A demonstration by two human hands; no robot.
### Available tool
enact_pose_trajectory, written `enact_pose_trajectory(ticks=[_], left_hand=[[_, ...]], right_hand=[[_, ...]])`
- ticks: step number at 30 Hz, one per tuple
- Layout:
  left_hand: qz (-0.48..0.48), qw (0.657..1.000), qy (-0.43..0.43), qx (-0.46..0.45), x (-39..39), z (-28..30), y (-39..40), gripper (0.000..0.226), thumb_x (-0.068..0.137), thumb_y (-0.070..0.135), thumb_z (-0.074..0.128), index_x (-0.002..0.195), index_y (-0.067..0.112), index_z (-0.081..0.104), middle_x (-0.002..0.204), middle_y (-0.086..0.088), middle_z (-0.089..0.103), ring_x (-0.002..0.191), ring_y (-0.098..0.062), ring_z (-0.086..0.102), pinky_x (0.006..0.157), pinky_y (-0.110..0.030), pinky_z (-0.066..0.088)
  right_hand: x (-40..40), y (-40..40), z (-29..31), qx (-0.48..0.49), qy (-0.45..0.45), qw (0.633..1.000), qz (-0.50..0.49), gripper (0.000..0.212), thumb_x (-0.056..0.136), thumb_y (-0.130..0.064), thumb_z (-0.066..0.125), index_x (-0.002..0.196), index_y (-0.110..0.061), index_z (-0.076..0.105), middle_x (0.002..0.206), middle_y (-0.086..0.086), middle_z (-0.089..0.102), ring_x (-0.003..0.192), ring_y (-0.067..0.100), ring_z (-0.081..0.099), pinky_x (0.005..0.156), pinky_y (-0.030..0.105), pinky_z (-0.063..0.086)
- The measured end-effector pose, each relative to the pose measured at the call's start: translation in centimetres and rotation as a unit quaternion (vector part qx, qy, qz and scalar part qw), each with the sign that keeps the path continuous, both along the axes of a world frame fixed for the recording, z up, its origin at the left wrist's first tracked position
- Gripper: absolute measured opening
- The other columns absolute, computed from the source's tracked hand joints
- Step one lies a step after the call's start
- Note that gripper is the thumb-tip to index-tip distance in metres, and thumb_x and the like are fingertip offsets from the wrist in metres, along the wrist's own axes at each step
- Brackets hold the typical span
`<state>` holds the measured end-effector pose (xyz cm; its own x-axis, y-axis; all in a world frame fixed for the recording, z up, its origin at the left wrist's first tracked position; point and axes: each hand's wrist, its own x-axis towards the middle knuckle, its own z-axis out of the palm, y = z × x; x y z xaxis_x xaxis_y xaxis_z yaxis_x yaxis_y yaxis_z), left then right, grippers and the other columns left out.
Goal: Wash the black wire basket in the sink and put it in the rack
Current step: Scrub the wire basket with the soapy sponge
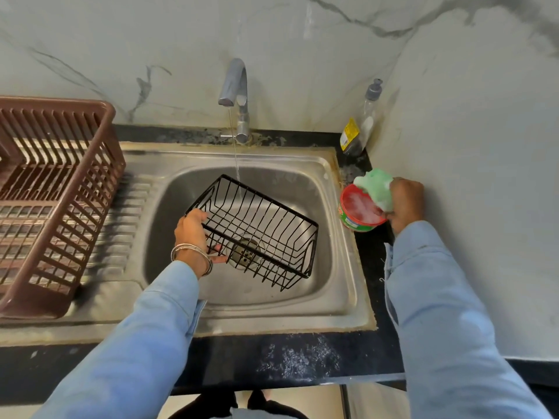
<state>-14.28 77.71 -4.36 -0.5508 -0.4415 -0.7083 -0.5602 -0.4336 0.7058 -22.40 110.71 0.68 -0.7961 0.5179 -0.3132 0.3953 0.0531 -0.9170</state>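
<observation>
Now black wire basket gripped by left fingers, over sink

The basket is thin black coated wire; the sink dull, scuffed steel; the rack brown plastic; the tabletop dark speckled stone; the sponge green foam.

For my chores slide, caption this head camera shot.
Left hand holds black wire basket under the running tap; right hand dabs green scrubber in soap tub.

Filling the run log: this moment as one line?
left hand holds basket in sink | right hand sponge at soap tub | tap running
</observation>
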Motion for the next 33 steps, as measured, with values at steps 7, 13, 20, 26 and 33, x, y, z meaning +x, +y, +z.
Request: enact_pose_trajectory(ticks=[7,13,20,26,33], left_hand=[[-0.008,1.0,0.006,0.0,-0.2,0.7,-0.1,0.035,0.08,0.028,0.052,0.115,0.024,0.049,0.119,-0.012,0.047,0.098,-0.043,0.058,0.062,-0.061,0.054],[-0.016,1.0,0.011,-0.007,-0.4,0.8,-0.2,0.038,0.08,0.028,0.053,0.118,0.023,0.051,0.118,-0.012,0.048,0.096,-0.041,0.058,0.061,-0.059,0.055],[-0.011,1.0,0.006,0.001,-0.5,0.8,-0.2,0.032,0.08,0.027,0.053,0.111,0.025,0.049,0.122,-0.013,0.047,0.098,-0.043,0.057,0.064,-0.062,0.054],[-0.011,1.0,0.002,-0.002,-0.7,0.8,-0.1,0.031,0.08,0.027,0.054,0.11,0.025,0.048,0.124,-0.013,0.047,0.097,-0.043,0.057,0.063,-0.062,0.054],[0.0,1.0,0.002,0.0,-0.8,0.8,-0.2,0.031,0.08,0.028,0.055,0.11,0.024,0.048,0.12,-0.013,0.049,0.095,-0.041,0.057,0.068,-0.063,0.053]], right_hand=[[-0.3,-0.2,-0.6,-0.095,0.006,0.995,0.034,0.017,0.079,-0.018,0.074,0.082,-0.007,0.061,0.089,0.015,0.063,0.068,0.024,0.062,0.049,0.033,0.056],[-1.5,0.6,-0.8,0.2,0.01,0.969,0.148,0.044,0.072,-0.004,0.069,0.111,-0.021,0.061,0.107,0.005,0.062,0.097,0.025,0.06,0.087,0.041,0.052],[-1.9,0.4,-1.0,0.355,-0.007,0.901,0.248,0.031,0.076,-0.002,0.07,0.106,-0.002,0.067,0.104,0.022,0.066,0.101,0.036,0.06,0.075,0.025,0.037],[-2.2,0.0,-1.4,0.405,-0.031,0.877,0.258,0.045,0.082,0.001,0.058,0.127,-0.005,0.056,0.121,0.024,0.057,0.114,0.04,0.051,0.088,0.033,0.043],[-1.5,-1.1,0.4,0.444,0.016,0.866,0.231,0.044,0.087,0.005,0.044,0.129,-0.002,0.048,0.122,0.03,0.052,0.112,0.045,0.049,0.088,0.039,0.042]])
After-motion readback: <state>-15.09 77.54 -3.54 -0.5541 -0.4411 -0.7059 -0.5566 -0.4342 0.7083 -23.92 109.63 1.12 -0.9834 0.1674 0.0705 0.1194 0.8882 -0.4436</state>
